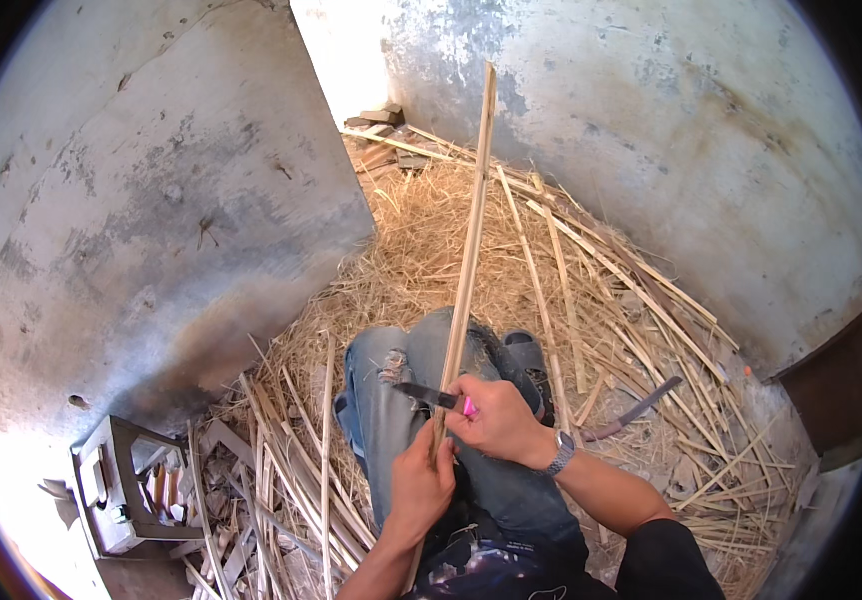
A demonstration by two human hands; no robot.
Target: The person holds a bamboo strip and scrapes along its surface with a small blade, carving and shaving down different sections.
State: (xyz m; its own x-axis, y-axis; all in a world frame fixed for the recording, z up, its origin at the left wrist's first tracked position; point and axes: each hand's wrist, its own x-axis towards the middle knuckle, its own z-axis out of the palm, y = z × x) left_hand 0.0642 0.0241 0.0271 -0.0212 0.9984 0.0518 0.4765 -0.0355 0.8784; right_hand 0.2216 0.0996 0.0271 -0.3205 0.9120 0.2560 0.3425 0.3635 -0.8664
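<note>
A long split bamboo strip (pixel 471 240) rises from my lap and leans slightly right toward the far wall. My left hand (pixel 421 485) is closed round its lower part, above my thighs. Just above it, my right hand (pixel 496 420) grips a knife (pixel 423 393) with a dark blade and a bit of pink at the handle. The blade points left and lies across the strip, close to my left hand. Most of the knife's handle is hidden inside my right fist. A watch with a metal band is on my right wrist.
Long bamboo strips (pixel 641 300) lie along the right wall, and more strips (pixel 291 480) lie at my left. Thin shavings (pixel 421 240) cover the floor ahead. A curved dark blade (pixel 648 400) rests at my right. A metal-framed box (pixel 136 535) stands at the lower left.
</note>
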